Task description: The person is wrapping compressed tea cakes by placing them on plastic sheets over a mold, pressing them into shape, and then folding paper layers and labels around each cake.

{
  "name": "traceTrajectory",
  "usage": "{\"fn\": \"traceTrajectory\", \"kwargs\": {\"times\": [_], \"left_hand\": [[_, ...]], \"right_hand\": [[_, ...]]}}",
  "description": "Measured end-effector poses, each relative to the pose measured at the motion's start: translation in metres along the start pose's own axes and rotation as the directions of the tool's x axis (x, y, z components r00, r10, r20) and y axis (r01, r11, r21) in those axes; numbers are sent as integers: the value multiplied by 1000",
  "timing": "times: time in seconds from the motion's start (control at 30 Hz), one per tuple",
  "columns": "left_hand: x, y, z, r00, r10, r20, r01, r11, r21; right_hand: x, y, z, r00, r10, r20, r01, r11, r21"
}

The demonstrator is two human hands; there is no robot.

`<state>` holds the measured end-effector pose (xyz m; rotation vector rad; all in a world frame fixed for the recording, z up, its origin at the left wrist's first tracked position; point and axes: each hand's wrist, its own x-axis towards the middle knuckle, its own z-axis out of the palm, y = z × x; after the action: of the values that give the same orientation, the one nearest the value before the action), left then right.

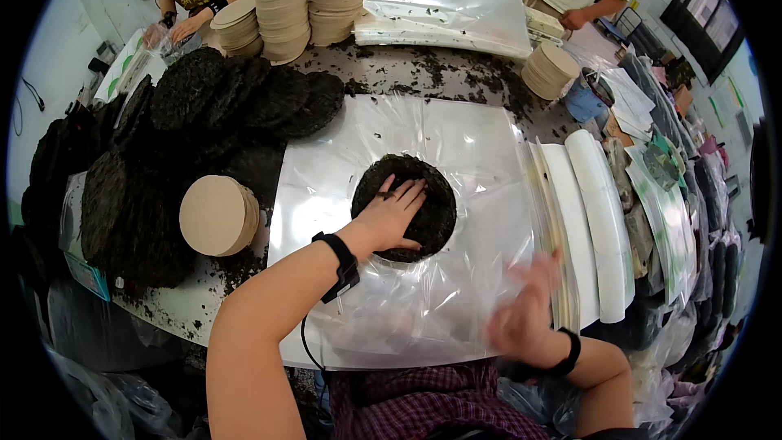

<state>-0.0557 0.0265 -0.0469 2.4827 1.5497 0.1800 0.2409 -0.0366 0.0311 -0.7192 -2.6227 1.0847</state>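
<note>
Left hand (389,216) flat on a dark disc (437,204) atop the clear plastic (481,143).
Head view: left fingers spread across the disc; the right hand (525,310), near the plastic's right edge, is too blurred to tell its fingers. The disc looks light, stiff and crumbly, best held at opposite rims.

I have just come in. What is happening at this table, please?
The left hand lies spread on a dark round cake, which is on clear plastic. The right hand is blurred, near the plastic's right edge; I cannot tell whether it holds anything. More dark cakes and a stack of beige discs lie to the left.
</note>
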Motion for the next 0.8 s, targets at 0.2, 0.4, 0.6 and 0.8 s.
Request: {"fn": "traceTrajectory", "kwargs": {"times": [0.2,0.4,0.6,0.8], "left_hand": [[-92,101,-51,879,78,-470,-260,905,-336],[-218,104,28,893,-349,-284,355,934,-32],[-205,166,-56,928,-195,-317,-55,770,-635],[-116,93,31,716,-677,-172,191,426,-884]], "right_hand": [[-43,73,41,919,77,386,-187,949,255],[108,59,4,914,-403,-46,292,732,-616],[129,49,21,997,-51,56,72,858,-509],[121,42,43,977,102,-185,-152,948,-278]]}}
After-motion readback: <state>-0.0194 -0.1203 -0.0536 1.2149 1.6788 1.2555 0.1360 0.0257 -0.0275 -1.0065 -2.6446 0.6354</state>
